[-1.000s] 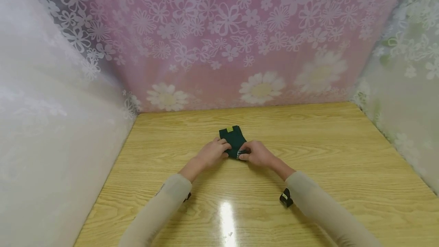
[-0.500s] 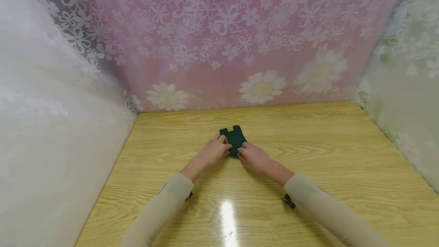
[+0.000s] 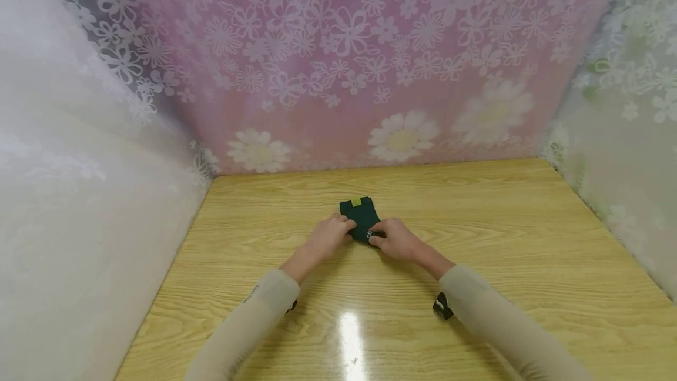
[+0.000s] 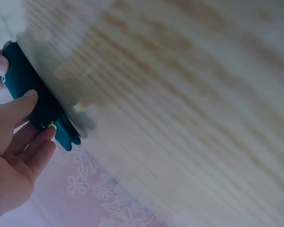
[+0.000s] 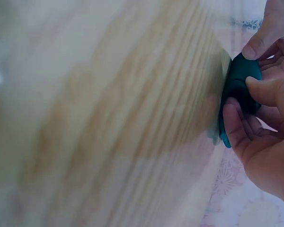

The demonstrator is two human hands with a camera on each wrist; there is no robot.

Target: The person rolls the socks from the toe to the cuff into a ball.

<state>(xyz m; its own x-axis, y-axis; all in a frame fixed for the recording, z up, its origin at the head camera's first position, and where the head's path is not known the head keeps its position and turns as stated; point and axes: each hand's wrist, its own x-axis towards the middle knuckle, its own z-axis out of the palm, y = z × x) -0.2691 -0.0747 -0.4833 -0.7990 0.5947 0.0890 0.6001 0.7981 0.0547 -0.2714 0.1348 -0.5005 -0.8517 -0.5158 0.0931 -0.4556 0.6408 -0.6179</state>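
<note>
A folded dark green cloth bundle, apparently a pair of socks (image 3: 364,211), lies on the wooden table in the head view. A yellow label (image 3: 357,201) sits at its far edge, and white lettering (image 3: 369,234) shows near its right corner. My left hand (image 3: 327,236) grips the left side; in the left wrist view its thumb presses the socks (image 4: 26,71) with fingers along the other side. My right hand (image 3: 403,240) pinches the near right corner. In the right wrist view, thumb and fingers are curled round a bent fold of the socks (image 5: 246,73).
The wood-grain table (image 3: 476,204) spreads around both hands. A pink floral sheet (image 3: 328,128) stands along its back edge, with pale sheets at the left (image 3: 106,204) and right (image 3: 624,163). Dark straps (image 3: 442,306) show under the sleeves.
The right hand's fingers closed over the lettered corner half a second ago; now they are drawn back to its edge and the lettering shows again. The left fingers lie flatter on the socks.
</note>
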